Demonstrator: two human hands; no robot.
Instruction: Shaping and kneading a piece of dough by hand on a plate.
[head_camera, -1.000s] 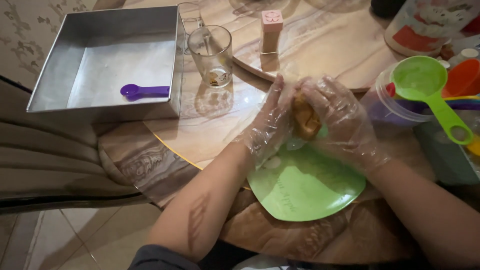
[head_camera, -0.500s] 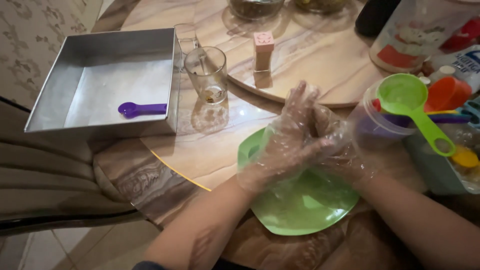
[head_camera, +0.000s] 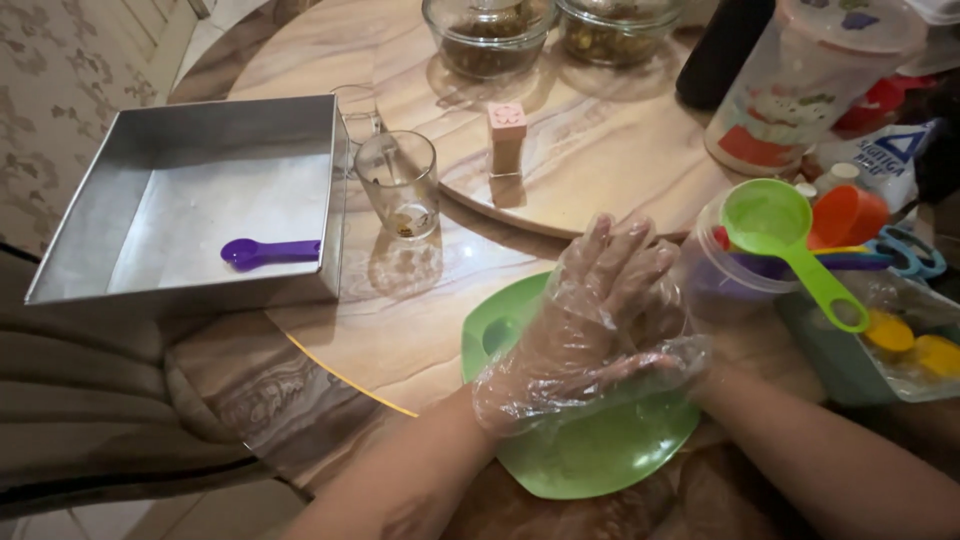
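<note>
Both my hands wear thin clear plastic gloves and are pressed palm to palm over a green plate. My left hand lies on top, fingers straight and pointing away from me. Beneath it my right hand is mostly covered. A brown lump was between the palms a second ago; it is hidden now. The plate sits at the near edge of the marbled round table.
At the left is a square metal pan with a purple spoon in it, next to a drinking glass. A small wooden block stands farther back. Right: clear tub, green scoop, plastic jar, glass bowls.
The palms have closed over the brown lump, which no longer shows. My left hand has slid over the right, and the view has shifted closer over the table.
</note>
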